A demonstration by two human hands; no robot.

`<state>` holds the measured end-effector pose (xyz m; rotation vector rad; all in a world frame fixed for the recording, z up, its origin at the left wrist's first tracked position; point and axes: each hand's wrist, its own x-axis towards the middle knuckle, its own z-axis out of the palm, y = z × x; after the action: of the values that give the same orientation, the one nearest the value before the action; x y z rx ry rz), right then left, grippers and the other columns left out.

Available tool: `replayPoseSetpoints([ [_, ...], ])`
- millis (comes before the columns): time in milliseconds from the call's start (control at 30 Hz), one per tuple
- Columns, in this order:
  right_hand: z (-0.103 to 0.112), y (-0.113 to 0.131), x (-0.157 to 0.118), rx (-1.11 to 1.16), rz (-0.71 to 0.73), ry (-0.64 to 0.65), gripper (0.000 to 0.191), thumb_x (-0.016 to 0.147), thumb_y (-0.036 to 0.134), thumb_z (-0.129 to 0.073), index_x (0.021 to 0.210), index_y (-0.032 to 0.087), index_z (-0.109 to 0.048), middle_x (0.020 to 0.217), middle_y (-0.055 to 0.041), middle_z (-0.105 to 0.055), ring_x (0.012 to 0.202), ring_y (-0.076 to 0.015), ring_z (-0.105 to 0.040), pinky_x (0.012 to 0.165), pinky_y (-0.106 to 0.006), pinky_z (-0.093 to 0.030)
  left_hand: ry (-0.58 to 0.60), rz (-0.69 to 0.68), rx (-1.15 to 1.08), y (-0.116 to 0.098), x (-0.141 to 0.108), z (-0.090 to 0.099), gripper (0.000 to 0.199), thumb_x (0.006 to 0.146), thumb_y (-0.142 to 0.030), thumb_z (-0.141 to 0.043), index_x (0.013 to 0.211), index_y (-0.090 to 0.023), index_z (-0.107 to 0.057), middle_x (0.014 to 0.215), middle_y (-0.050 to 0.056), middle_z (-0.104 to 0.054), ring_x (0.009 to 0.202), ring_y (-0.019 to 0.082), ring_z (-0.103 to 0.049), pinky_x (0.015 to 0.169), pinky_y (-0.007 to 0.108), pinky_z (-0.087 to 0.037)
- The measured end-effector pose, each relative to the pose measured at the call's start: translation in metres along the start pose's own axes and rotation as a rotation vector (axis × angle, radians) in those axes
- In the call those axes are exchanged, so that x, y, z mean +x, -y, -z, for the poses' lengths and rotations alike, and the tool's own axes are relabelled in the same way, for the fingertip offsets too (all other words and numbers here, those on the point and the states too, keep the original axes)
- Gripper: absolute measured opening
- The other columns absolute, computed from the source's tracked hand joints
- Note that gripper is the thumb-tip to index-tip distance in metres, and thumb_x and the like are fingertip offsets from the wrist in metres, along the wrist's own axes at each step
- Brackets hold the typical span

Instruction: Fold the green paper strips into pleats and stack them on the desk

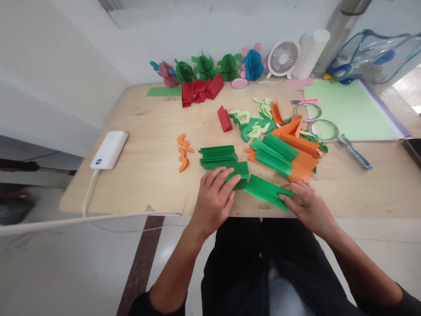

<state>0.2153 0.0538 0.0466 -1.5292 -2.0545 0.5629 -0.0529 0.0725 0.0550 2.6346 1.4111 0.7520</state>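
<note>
My right hand [305,204] pinches the right end of a folded strip of green paper [265,191] between thumb and fingers, near the table's front edge. My left hand [215,197] has its fingers curled over another folded green paper [242,169], whose lower part is partly covered by the hand. Just behind the left hand, a stack of accordion-folded green paper [217,154] lies on the table. Lighter green folded papers [276,154] rest on orange folded papers [307,164] beyond the right hand.
Orange cutouts [183,159] lie left of the green stack. Green leaf-like cutouts [255,125], red folded papers [201,91], tape rolls [324,130] and a utility knife [355,151] are spread behind. A white power bank [109,150] with a cable sits left; a small fan [283,58] stands at the wall.
</note>
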Motion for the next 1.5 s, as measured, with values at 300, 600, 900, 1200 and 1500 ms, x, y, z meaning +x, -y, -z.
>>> replayPoseSetpoints([
  [300, 0.013, -0.008, -0.008, 0.072, -0.025, 0.160, 0.018, 0.090, 0.036, -0.054, 0.094, 0.025, -0.069, 0.077, -0.0002, -0.068, 0.071, -0.0160, -0.062, 0.065, -0.029, -0.050, 0.035, -0.131, -0.151, -0.040, 0.011, -0.019, 0.018, 0.089, -0.013, -0.052, 0.098, -0.019, -0.065, 0.091, 0.004, -0.072, 0.103, 0.024, -0.056, 0.098, 0.046, -0.038],
  [600, 0.013, -0.002, -0.023, -0.274, 0.180, -0.210, 0.024, 0.090, 0.020, -0.054, 0.112, 0.022, -0.062, 0.105, -0.0066, -0.070, 0.106, -0.0246, -0.059, 0.087, -0.039, -0.043, 0.141, -0.095, -0.011, -0.046, 0.025, -0.043, 0.022, 0.089, -0.014, -0.051, 0.106, -0.018, -0.064, 0.083, 0.006, -0.069, 0.087, 0.024, -0.056, 0.089, 0.047, -0.038],
  [900, -0.015, -0.003, -0.033, -0.308, 0.265, -0.082, 0.027, 0.090, 0.017, -0.054, 0.115, 0.021, -0.065, 0.121, -0.0075, -0.067, 0.121, -0.0255, -0.053, 0.101, -0.046, -0.038, -0.081, -0.002, 0.042, -0.074, -0.003, -0.054, 0.026, 0.090, -0.011, -0.050, 0.110, -0.018, -0.066, 0.120, 0.011, -0.067, 0.127, 0.030, -0.050, 0.111, 0.059, -0.022],
  [1200, -0.013, -0.006, -0.034, -0.324, 0.312, -0.093, 0.028, 0.088, 0.013, -0.056, 0.114, 0.017, -0.063, 0.124, -0.0100, -0.065, 0.120, -0.0267, -0.053, 0.102, -0.046, -0.039, 0.011, -0.070, 0.048, -0.084, -0.024, -0.071, 0.042, 0.093, -0.033, -0.049, 0.130, -0.013, -0.055, 0.138, 0.012, -0.056, 0.136, 0.029, -0.042, 0.118, 0.054, -0.018],
  [1500, -0.008, -0.011, -0.036, -0.274, 0.063, -0.189, 0.040, 0.089, 0.022, -0.053, 0.128, 0.022, -0.054, 0.107, -0.0090, -0.067, 0.100, -0.0265, -0.058, 0.085, -0.042, -0.042, 0.024, -0.045, 0.058, -0.084, -0.024, -0.073, 0.046, 0.093, -0.036, -0.050, 0.133, -0.015, -0.053, 0.139, 0.012, -0.055, 0.135, 0.031, -0.044, 0.114, 0.053, -0.029],
])
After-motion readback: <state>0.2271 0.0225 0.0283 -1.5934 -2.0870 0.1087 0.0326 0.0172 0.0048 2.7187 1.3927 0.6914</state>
